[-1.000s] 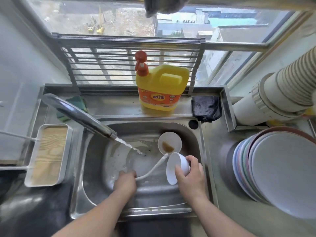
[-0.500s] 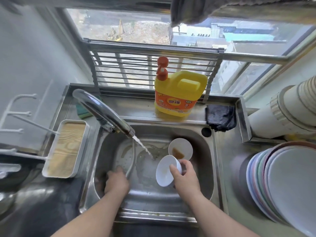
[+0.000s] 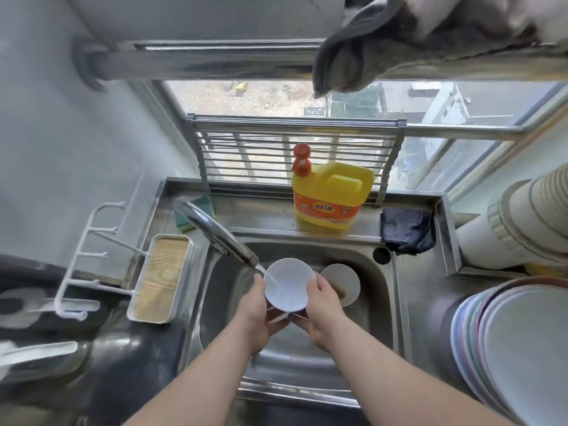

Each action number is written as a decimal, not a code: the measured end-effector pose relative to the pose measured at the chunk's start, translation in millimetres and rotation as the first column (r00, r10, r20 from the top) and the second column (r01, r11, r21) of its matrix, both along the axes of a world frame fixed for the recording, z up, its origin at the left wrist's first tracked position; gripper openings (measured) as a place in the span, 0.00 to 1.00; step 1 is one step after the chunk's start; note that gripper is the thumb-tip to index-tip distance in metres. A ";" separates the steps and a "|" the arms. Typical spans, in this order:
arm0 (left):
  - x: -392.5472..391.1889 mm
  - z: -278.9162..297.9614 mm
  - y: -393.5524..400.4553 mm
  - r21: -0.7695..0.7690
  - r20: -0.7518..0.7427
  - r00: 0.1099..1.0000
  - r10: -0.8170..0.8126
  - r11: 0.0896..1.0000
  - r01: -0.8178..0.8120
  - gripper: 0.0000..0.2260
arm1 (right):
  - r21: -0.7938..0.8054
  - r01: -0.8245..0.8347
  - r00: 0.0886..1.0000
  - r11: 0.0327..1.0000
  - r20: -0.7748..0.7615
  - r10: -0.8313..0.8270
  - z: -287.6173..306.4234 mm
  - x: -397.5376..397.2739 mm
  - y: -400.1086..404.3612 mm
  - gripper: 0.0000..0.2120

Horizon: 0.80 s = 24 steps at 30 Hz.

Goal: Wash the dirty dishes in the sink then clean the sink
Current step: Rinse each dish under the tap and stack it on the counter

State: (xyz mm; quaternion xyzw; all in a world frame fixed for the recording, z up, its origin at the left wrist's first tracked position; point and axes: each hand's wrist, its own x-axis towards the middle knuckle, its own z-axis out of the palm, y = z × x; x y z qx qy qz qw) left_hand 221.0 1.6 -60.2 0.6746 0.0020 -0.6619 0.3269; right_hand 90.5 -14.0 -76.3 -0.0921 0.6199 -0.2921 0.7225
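Couldn't see much of the underside of the white bowl (image 3: 287, 285), both hands were cupped around it and covered the near part. The left hand (image 3: 256, 315) had its thumb hooked on the left rim, the right hand (image 3: 319, 315) had its thumb on the right rim, and the rest of the fingers were curled underneath where I couldn't really make them out. Something thin and white poked out between the hands below the bowl, too blurry to tell what it was.

The bowl was held over the middle of the sink (image 3: 381, 305), mouth tipped up and a bit toward the far side, right under the faucet (image 3: 215, 232), with water running into it. It's round, so no real long axis.

A second bowl (image 3: 344, 282) with brown gunk sat in the basin just right of it, partly hidden by the right hand. The stack of plates (image 3: 519, 345) on the right was cut off by the edge, and a yellow detergent jug (image 3: 329, 198) stood on the far ledge.
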 end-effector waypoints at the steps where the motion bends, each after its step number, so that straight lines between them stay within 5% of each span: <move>1: -0.5 4.8 1.7 -0.013 0.016 1.000 0.013 1.000 -0.013 0.25 | 0.010 0.001 1.000 1.000 0.013 -0.002 3.5 1.0 -0.3 0.12; 9: 2.1 36.4 17.5 -0.175 0.066 0.997 0.028 0.984 -0.016 0.14 | -0.036 -0.019 0.984 0.999 0.179 0.025 26.4 -5.5 -1.9 0.14; 19: -22.4 30.4 14.0 0.007 -0.220 0.927 0.304 0.951 -0.310 0.13 | -0.274 -0.164 0.986 0.948 -0.015 0.166 47.2 -20.1 -11.3 0.14; 24: -24.4 36.3 22.2 -0.019 -0.151 0.960 0.234 0.971 -0.239 0.18 | -0.007 -0.060 0.998 0.998 0.000 0.060 46.5 -22.4 -15.1 0.11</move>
